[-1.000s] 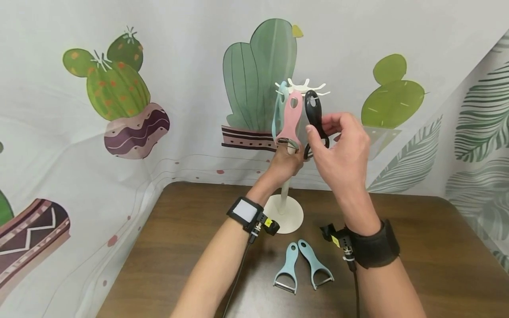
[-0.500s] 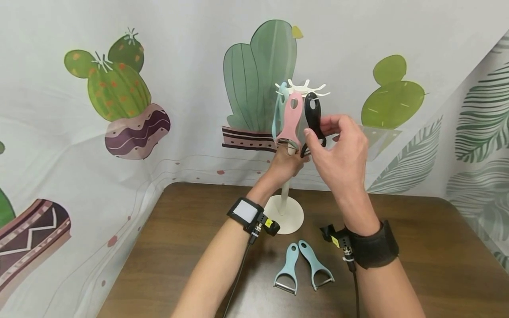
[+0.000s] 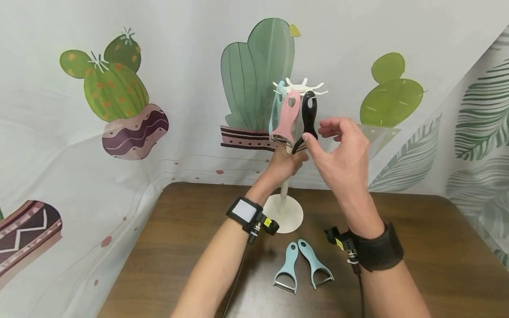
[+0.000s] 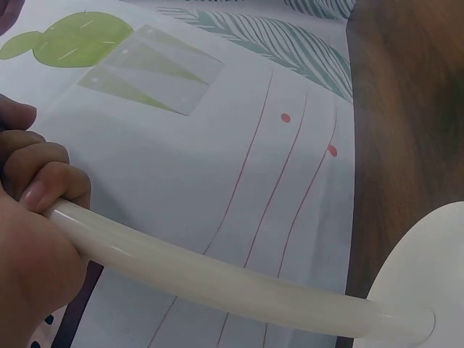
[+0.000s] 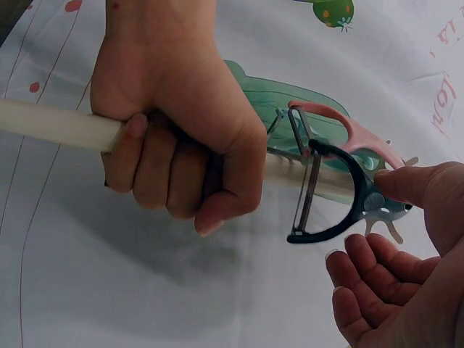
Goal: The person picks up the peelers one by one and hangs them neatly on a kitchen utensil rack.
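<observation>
My left hand [image 3: 283, 165] grips the pole [image 4: 181, 272] of a white hook stand, its fingers curled fully round it in both wrist views. On the rack at the top hang a black peeler [image 3: 309, 112], a pink peeler [image 3: 288, 119] and a light blue peeler [image 3: 275, 110], blades downward. The black one's handle hole is over a hook [image 3: 320, 92]. My right hand [image 3: 345, 152] is just right of the black peeler. Its thumb touches the handle [image 5: 371, 203], while the other fingers are spread away from it. Part of the blue hanging peeler is hidden behind the pink one.
Two light blue peelers [image 3: 291, 261] lie on the brown wooden table [image 3: 179, 247], in front of the stand's round white base [image 3: 292, 216]. Several bare hooks point to the back and right. A cactus-print cloth [image 3: 191, 88] hangs behind the table.
The fingers of my right hand have moved off the black peeler, leaving the thumb at it. The peeler has swung slightly left, its blade end nearer the pole. My left hand stays on the pole.
</observation>
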`<state>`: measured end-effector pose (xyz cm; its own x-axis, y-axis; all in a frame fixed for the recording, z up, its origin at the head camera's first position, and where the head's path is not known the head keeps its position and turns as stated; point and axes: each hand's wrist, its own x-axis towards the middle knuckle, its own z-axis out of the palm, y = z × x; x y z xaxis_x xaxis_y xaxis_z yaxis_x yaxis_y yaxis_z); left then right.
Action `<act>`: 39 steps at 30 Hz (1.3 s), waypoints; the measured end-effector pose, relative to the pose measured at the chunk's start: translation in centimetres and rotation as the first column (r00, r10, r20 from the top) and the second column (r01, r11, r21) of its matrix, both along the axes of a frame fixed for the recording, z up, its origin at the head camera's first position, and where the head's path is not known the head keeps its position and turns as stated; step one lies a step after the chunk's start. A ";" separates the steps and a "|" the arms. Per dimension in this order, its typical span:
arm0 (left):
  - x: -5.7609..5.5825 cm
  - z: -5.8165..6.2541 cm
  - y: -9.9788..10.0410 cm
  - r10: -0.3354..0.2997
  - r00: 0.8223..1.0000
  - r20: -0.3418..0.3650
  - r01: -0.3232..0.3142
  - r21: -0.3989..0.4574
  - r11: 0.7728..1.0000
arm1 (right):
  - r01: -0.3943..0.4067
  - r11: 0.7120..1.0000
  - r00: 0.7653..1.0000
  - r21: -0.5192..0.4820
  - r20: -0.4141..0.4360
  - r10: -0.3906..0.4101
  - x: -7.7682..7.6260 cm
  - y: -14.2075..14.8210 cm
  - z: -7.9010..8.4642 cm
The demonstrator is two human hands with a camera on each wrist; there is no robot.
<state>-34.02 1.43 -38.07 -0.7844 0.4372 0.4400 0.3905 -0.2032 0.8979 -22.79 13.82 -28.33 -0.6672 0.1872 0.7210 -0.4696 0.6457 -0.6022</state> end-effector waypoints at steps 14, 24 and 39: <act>0.2 0.0 -0.1 0.023 1.000 0.013 -0.023 -0.015 1.000 | 0.028 1.000 0.998 0.009 0.058 -0.028 1.8 1.7 -1.7; 0.3 0.1 -0.1 0.040 0.998 0.046 -0.038 -0.032 0.999 | 0.034 0.996 0.982 0.077 0.183 -0.048 3.3 2.6 -3.0; 0.4 0.1 -0.1 0.030 0.999 0.037 -0.030 -0.001 1.000 | -0.020 0.977 0.951 0.213 0.305 -0.048 4.2 3.5 -5.7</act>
<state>-33.65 1.36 -37.94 -0.8130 0.4130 0.4105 0.3631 -0.1916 0.9118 -18.57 17.30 -33.99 -0.8602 0.0640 0.5059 -0.2739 0.7787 -0.5644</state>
